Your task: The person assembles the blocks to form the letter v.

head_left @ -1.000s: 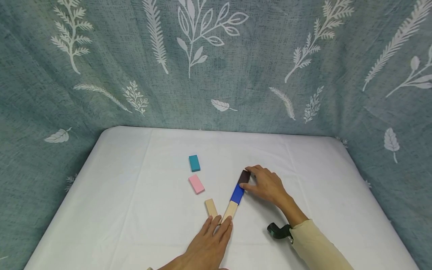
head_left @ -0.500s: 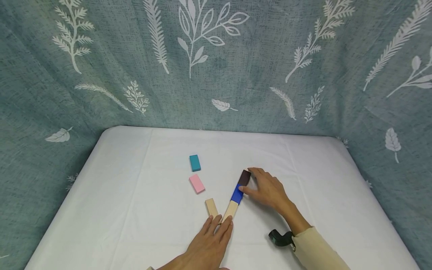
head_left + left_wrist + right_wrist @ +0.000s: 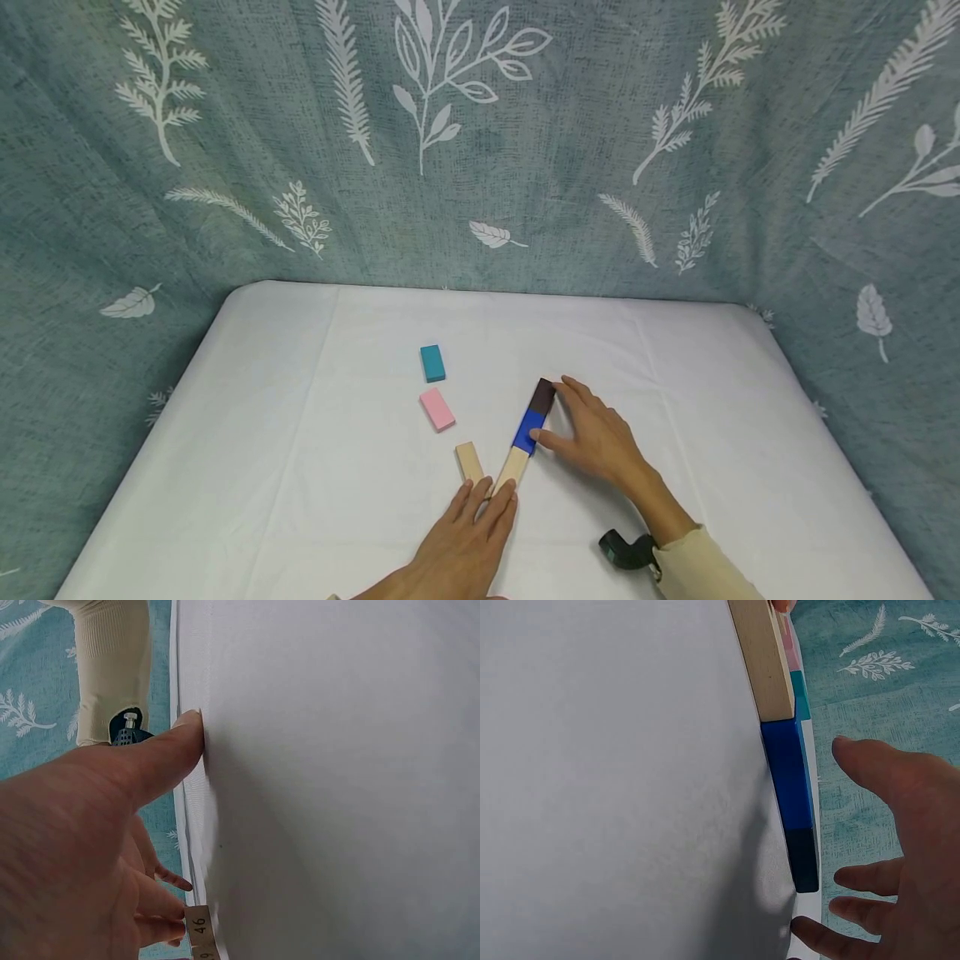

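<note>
My left hand point(image 3: 461, 542) lies with extended fingers over the near ends of two pale wooden blocks, a left one point(image 3: 468, 461) and a right one point(image 3: 513, 467), which converge beneath the fingertips. Continuing the right one in a slanting line are a blue block point(image 3: 528, 431) and a dark brown block point(image 3: 542, 396). Beside that line is my right hand point(image 3: 592, 433), fingers spread, thumb by the blue block and fingertips by the brown one. In the right wrist view its thumb and fingers stand apart from the blue block point(image 3: 787, 776). A pale block point(image 3: 199, 924) with printed digits meets my left fingertips.
A pink block point(image 3: 437, 409) and a teal block point(image 3: 432, 363) lie up and left of the pale blocks. Under everything is a white-covered table point(image 3: 360, 500). A leaf-patterned curtain point(image 3: 480, 167) hangs behind it. A black wrist device point(image 3: 628, 552) sits at my right sleeve.
My right hand has drawn slightly back toward me. Its thumb has slid down along the blue block, and its fingers have come off the brown block's far end. The left hand holds its place.
</note>
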`<state>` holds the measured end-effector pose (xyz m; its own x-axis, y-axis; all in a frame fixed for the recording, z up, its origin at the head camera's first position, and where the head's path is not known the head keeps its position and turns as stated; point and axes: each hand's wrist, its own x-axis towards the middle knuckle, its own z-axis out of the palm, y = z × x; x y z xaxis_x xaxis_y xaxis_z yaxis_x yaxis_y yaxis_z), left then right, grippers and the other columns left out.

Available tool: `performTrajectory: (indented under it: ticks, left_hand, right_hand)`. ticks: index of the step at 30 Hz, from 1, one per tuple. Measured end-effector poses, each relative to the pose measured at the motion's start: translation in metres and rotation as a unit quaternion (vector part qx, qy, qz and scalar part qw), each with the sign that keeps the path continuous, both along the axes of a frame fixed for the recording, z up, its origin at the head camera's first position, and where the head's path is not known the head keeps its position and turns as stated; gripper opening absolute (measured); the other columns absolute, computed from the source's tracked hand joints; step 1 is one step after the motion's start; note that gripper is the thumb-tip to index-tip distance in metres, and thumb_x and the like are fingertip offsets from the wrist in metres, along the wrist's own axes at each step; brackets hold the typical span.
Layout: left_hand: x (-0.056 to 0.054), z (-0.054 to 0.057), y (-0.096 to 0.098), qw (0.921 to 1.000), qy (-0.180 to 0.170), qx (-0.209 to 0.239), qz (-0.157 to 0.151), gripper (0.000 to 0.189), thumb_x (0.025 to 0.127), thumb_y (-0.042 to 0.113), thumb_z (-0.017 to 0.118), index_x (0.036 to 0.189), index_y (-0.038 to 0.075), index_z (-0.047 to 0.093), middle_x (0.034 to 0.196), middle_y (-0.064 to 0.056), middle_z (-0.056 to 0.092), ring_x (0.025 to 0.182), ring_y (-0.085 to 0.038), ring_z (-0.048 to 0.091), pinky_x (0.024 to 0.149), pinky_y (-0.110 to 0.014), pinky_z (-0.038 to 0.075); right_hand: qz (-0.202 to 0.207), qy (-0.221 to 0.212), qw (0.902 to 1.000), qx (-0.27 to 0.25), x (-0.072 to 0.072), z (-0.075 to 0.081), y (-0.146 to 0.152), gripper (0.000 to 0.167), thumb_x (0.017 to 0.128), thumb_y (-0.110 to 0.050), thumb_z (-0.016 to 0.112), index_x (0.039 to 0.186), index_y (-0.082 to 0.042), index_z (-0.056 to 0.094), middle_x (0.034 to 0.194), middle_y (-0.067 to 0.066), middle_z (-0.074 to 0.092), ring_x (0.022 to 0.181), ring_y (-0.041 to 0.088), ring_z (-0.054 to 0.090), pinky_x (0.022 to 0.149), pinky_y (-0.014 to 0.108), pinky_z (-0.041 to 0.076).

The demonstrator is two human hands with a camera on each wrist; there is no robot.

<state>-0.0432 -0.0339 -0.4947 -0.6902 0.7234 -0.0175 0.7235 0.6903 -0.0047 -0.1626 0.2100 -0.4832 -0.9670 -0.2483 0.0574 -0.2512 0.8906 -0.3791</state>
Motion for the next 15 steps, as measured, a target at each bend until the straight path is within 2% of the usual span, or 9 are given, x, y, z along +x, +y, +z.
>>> performTrajectory:
  ticks: [3, 7, 10, 13, 15]
  left_hand:
    - [0.000, -0.001, -0.001, 0.9999, 0.014, 0.007, -0.002, 0.112, 0.081, 0.086, 0.047, 0.154, 0.002, 0.037, 0.162, -0.014, 0.029, 0.146, -0.036, 0.031, 0.116, -0.048, 0.031]
    - [0.001, -0.002, -0.003, 0.9984, 0.052, 0.023, -0.007, 0.111, 0.083, 0.088, 0.039, 0.153, 0.001, 0.039, 0.161, -0.016, 0.032, 0.145, -0.037, 0.033, 0.114, -0.048, 0.033]
    - [0.000, 0.001, -0.005, 0.9985, 0.041, 0.036, -0.002, 0.112, 0.082, 0.087, 0.041, 0.154, 0.001, 0.037, 0.161, -0.017, 0.031, 0.146, -0.038, 0.031, 0.115, -0.049, 0.033]
    - [-0.003, 0.007, -0.009, 0.9983, 0.002, 0.057, 0.010, 0.114, 0.081, 0.085, 0.047, 0.155, 0.000, 0.033, 0.163, -0.017, 0.028, 0.148, -0.038, 0.027, 0.116, -0.051, 0.030]
    - [-0.004, 0.010, -0.012, 0.9970, -0.012, 0.074, 0.018, 0.113, 0.082, 0.084, 0.048, 0.156, 0.000, 0.031, 0.163, -0.017, 0.026, 0.149, -0.038, 0.025, 0.117, -0.052, 0.028]
  right_hand:
    - [-0.004, -0.003, 1.0000, -0.002, 0.004, -0.001, 0.000, 0.094, 0.085, -0.063, 0.070, 0.152, -0.004, 0.043, 0.158, 0.018, 0.037, 0.132, 0.046, 0.049, 0.096, 0.069, 0.042]
    - [-0.002, -0.003, 1.0000, -0.004, 0.011, -0.003, -0.003, 0.096, 0.085, -0.064, 0.070, 0.152, -0.001, 0.041, 0.159, 0.019, 0.037, 0.133, 0.046, 0.048, 0.098, 0.068, 0.042]
    - [0.001, -0.006, 1.0000, -0.006, 0.017, -0.002, -0.007, 0.098, 0.085, -0.063, 0.070, 0.153, 0.001, 0.039, 0.159, 0.020, 0.035, 0.136, 0.046, 0.045, 0.100, 0.067, 0.041]
    - [0.002, -0.012, 0.9999, -0.005, 0.023, 0.000, -0.011, 0.101, 0.084, -0.062, 0.072, 0.155, 0.000, 0.035, 0.161, 0.019, 0.033, 0.140, 0.044, 0.040, 0.102, 0.066, 0.039]
    - [0.004, -0.015, 0.9999, 0.003, 0.027, 0.001, -0.014, 0.104, 0.083, -0.064, 0.072, 0.156, 0.000, 0.034, 0.161, 0.019, 0.031, 0.143, 0.042, 0.037, 0.103, 0.066, 0.039]
